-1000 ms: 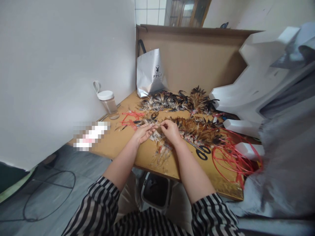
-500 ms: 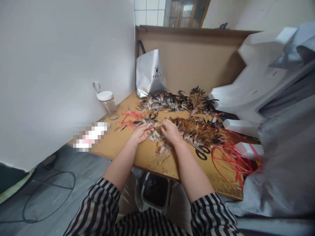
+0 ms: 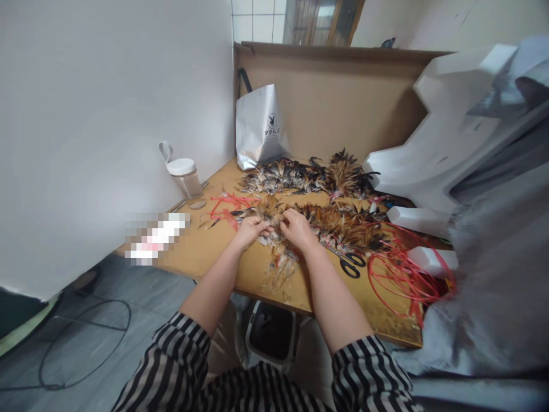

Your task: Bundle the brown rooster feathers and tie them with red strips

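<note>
Over the front of the table [image 3: 223, 260], my left hand [image 3: 252, 230] pinches a small bunch of brown feathers [image 3: 270, 207] that fans up past its fingertips. My right hand [image 3: 297, 230] is closed close beside it, its fingertips at the right side of the bunch; what it pinches is too small to make out. Loose pale feathers [image 3: 283, 264] lie below the hands. A row of brown feather bunches [image 3: 343, 224] stretches to the right of my right hand. Black-handled scissors [image 3: 351, 266] lie in front of that row.
Darker feather bunches [image 3: 291, 176] line the back, before a silver bag [image 3: 259, 129] and cardboard panel [image 3: 343, 91]. Red strips [image 3: 229, 206] lie left, a red strip coil [image 3: 407, 274] right. A lidded cup [image 3: 186, 178] stands by the wall; a bin [image 3: 272, 332] sits below.
The feather bunch at my left hand now stands upright between the hands. My left fingers, stretched out before, have curled into a pinch. My right hand has hardly moved.
</note>
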Action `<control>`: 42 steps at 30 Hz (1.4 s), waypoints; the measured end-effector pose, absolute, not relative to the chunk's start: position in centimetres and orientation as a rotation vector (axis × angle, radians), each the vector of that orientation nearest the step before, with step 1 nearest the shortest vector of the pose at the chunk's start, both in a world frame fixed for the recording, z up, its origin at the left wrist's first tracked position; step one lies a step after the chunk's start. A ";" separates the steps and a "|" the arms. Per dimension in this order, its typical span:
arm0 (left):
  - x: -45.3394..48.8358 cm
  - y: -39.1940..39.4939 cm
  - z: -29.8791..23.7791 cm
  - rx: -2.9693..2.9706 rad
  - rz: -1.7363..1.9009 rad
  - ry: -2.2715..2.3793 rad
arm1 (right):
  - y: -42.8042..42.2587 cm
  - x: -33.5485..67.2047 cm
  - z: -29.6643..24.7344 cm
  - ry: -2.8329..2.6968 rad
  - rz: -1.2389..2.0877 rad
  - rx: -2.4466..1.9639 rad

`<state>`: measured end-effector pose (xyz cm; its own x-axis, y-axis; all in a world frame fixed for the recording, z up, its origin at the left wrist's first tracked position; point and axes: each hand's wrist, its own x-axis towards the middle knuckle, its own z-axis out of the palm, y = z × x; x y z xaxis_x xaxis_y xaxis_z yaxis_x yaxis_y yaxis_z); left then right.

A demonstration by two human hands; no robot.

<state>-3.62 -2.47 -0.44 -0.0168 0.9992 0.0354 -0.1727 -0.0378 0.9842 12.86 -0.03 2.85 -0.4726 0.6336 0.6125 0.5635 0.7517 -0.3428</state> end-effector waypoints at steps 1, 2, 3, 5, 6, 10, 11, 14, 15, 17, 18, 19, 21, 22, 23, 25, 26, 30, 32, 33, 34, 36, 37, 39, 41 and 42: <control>-3.6 -2.5 -0.4 1.103 1.316 1.068 | 0.0 12.8 2.8 -2.179 0.127 -0.892; -3.6 -2.5 -0.3 1.104 1.309 1.060 | 0.0 12.8 2.8 -2.167 0.135 -0.891; -3.6 -2.6 -0.3 1.103 1.300 1.050 | 0.0 12.8 2.7 -2.157 0.143 -0.887; -3.6 -2.7 -0.2 1.088 1.282 1.031 | 0.1 12.7 2.6 -2.137 0.160 -0.878; -3.6 -2.7 -0.2 1.074 1.277 1.022 | 0.1 12.7 2.6 -2.127 0.169 -0.875; -3.9 -2.6 -0.1 0.982 1.326 1.005 | 0.1 12.7 2.6 -2.101 0.204 -0.865; -4.0 -2.5 -0.1 0.954 1.359 1.009 | 0.1 12.7 2.6 -2.097 0.209 -0.863; -4.2 -2.3 0.0 0.889 1.460 1.017 | 0.1 12.8 2.8 -2.091 0.217 -0.862; -4.3 -2.2 0.0 0.888 1.476 1.020 | 0.0 12.9 2.8 -2.096 0.219 -0.862; -4.2 -2.2 0.0 0.921 1.469 1.044 | 0.0 12.9 2.9 -2.116 0.220 -0.859; -4.2 -2.2 0.0 0.945 1.450 1.061 | -0.1 12.9 2.9 -2.128 0.220 -0.858; -4.1 -2.2 -0.1 0.969 1.428 1.077 | -0.1 12.8 2.9 -2.139 0.217 -0.858; -3.9 -2.3 -0.2 1.000 1.391 1.095 | -0.2 12.7 2.9 -2.150 0.216 -0.856; -3.8 -2.3 -0.2 1.005 1.377 1.095 | -0.2 12.7 2.9 -2.149 0.219 -0.853; -3.8 -2.4 -0.3 1.002 1.370 1.091 | -0.3 12.6 2.9 -2.144 0.226 -0.849; -3.8 -2.4 -0.3 0.971 1.367 1.066 | -0.3 12.6 2.9 -2.093 0.248 -0.851; -3.8 -2.3 -0.3 0.944 1.373 1.044 | -0.2 12.5 2.9 -2.039 0.260 -0.863; -4.1 -2.2 -0.1 0.797 1.462 0.935 | 0.2 12.5 2.8 -1.706 0.410 -1.002; -4.3 -2.0 -0.1 0.735 1.512 0.892 | 0.5 12.3 2.4 -1.591 0.630 -1.069; -4.3 -2.0 0.0 0.712 1.529 0.870 | 0.6 12.1 2.2 -1.550 0.764 -1.082; -4.4 -2.0 0.0 0.697 1.537 0.849 | 0.6 11.9 2.0 -1.518 0.893 -1.076; -4.3 -2.0 -0.1 0.691 1.533 0.808 | 0.4 11.3 1.8 -1.462 1.093 -1.020; -4.3 -2.0 -0.2 0.699 1.520 0.794 | 0.2 11.0 1.7 -1.437 1.152 -0.987; -4.1 -2.1 -0.3 0.732 1.474 0.785 | -0.2 10.4 1.7 -1.398 1.213 -0.938; -3.9 -2.2 -0.4 0.763 1.421 0.796 | -0.6 10.0 1.8 -1.370 1.225 -0.925; -3.9 -2.2 -0.4 0.773 1.399 0.803 | -0.7 9.9 1.9 -1.363 1.222 -0.932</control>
<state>-3.90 -2.22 -0.40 0.0110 0.9996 -0.0275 -0.5275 0.0292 0.8490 9.88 -0.72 1.91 -0.1631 0.9677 0.1921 -0.0859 0.1801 -0.9799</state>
